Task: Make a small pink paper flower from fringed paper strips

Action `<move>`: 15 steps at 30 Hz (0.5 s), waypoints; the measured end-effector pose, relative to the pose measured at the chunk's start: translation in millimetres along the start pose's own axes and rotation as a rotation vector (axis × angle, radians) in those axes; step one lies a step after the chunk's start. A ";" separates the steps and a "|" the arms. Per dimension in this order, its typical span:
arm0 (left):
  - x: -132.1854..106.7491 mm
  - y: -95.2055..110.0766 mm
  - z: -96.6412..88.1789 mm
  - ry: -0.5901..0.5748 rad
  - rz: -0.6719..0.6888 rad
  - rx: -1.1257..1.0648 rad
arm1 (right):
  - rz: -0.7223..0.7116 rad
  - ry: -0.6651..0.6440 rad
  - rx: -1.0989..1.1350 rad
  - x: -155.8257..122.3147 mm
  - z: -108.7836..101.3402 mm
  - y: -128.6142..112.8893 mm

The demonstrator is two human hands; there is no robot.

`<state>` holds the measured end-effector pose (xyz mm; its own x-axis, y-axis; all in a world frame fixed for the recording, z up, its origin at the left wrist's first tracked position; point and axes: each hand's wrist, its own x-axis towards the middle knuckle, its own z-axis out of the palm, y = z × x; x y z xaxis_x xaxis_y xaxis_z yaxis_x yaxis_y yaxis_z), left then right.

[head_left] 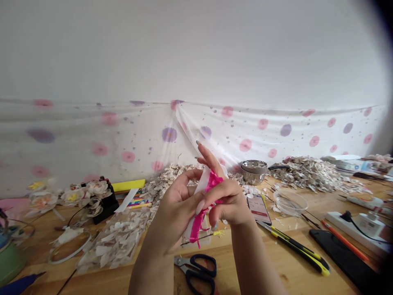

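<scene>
Scissors (192, 268) lie nearest on the tabletop (293, 280). Above them I see the left hand (178, 198) and right hand (227, 196) pinching a pink strip (197, 228) between them, its lower end below the fingers. Farther off, steel bowls (253, 178) stand before spotted sheeting (227, 133).

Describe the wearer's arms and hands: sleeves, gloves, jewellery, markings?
Left hand and right hand are gloveless. Both forearms are bare, no sleeves in frame. No watch, bracelet, ring or marking visible. Nails look long and polished, some grey-blue.
</scene>
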<state>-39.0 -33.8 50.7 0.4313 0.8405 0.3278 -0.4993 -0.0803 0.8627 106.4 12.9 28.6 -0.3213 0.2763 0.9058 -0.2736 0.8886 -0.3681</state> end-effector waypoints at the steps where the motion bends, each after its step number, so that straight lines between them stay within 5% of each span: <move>1: -0.2 0.3 -0.4 -0.016 -0.019 0.003 | -0.009 -0.041 0.015 1.1 -0.5 -0.1; 7: -3.1 2.3 -4.8 -0.054 -0.102 0.066 | -0.051 -0.214 0.091 8.6 -2.5 -6.8; 15: -2.6 3.3 -1.8 -0.088 -0.110 0.063 | 0.039 -0.131 0.141 7.2 -2.3 -8.5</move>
<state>-43.2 -35.2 51.9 0.5464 0.7962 0.2599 -0.3985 -0.0258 0.9168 108.5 8.2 38.8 -0.4472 0.2512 0.8584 -0.3799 0.8155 -0.4366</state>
